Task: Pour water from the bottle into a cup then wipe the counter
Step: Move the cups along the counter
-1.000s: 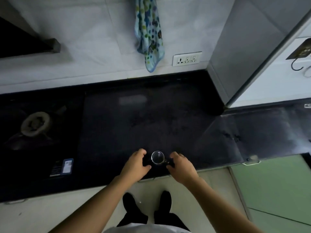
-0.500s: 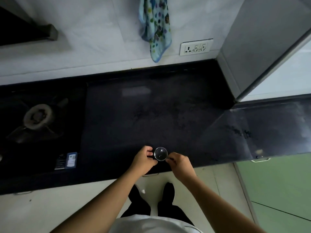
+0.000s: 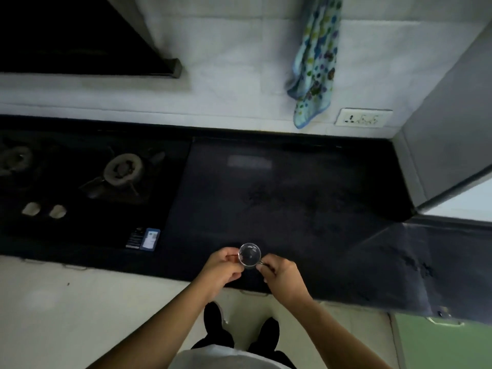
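Far left of my fingers I see a black gas stove [image 3: 122, 171] with grey ring burners, sunk into the dark polished stone worktop [image 3: 292, 198]. My left hand [image 3: 223, 267] curls its fingers [image 3: 231, 254] against the left side of a small clear glass cup [image 3: 249, 254] near the worktop's front edge. My right hand [image 3: 283, 275] pinches the cup's handle side, fingers [image 3: 266, 265] closed on it. Far beyond the fingers, up on the white wall, a blue spotted cloth [image 3: 315, 62] hangs beside a white socket plate [image 3: 363, 118].
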Motion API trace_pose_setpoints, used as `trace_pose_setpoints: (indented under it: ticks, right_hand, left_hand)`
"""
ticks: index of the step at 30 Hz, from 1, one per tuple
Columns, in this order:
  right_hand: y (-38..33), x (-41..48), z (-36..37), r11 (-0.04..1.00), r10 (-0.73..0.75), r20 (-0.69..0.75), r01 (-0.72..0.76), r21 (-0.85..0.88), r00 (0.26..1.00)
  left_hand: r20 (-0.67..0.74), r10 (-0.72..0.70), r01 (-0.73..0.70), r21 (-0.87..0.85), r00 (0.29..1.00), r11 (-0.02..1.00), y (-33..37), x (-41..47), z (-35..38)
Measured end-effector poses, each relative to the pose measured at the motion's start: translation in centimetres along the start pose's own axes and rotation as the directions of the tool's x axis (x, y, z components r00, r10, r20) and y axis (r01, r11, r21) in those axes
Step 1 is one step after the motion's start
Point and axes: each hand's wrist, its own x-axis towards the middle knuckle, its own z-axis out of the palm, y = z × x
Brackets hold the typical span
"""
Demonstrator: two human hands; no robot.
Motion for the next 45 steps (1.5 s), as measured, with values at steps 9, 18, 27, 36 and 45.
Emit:
trace_pose_setpoints:
  ticks: [9,18,27,36,45]
  right_hand:
    - [-8.8,1.7,4.9,0.978,-0.177,0.200,0.196,-0.075,0.964]
    - [-21.4,2.6,18.2,0.932,-0.274,0.361,0.338,-0.128,0.891]
    - [-35.3,3.1,34.3,0.897,-0.337,0.451,0.427,-0.112,0.826]
    - [-47.4,6.5,45.3,0.830,-0.418,0.551,0.550,-0.092,0.722]
    - [-59.5,14.6,56.5,0.722,-0.422,0.687,0.677,-0.139,0.592]
  left_hand:
    - [-0.205,0.081,-0.128,-0.228,0.975,0.965,0.2,-6.2,-9.0]
    - [-0.368,0.113,-0.247,-0.341,0.923,0.907,-0.9,-13.6,-24.7]
    - [-0.511,0.062,-0.258,-0.324,0.858,0.910,-2.0,-19.1,-44.2]
    - [-0.607,0.014,-0.322,-0.401,0.795,0.857,-1.4,-20.0,-59.2]
    - [-0.642,-0.093,-0.324,-0.500,0.761,0.803,2.3,-19.3,-73.4]
